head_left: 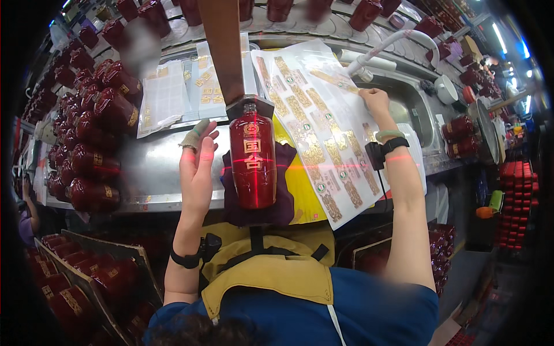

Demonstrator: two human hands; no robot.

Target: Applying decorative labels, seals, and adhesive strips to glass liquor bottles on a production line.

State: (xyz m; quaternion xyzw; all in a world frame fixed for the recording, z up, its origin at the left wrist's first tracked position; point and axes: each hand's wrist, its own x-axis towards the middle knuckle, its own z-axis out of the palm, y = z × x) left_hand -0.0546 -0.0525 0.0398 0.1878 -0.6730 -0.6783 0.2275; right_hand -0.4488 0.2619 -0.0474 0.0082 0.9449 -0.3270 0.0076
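Nearest the person, the dark red bottle [253, 161] stands in a jig on a purple cloth [277, 202], red laser lines crossing it. The left hand [197, 164] waits open just beside it, touching nothing. Farther out, the right hand [375, 99] pinches at the sheet of gold labels [323, 127]. It looks like label-picking; next calls for peeling one cleanly and aligning it on the laser cross.

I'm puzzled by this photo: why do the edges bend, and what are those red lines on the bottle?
Head view: the fisheye lens bows the shiny metal workbench and darkens the corners; thin red light lines cross the glossy dark-red ceramic bottle and reach the left hand; the metal shows soft glare.
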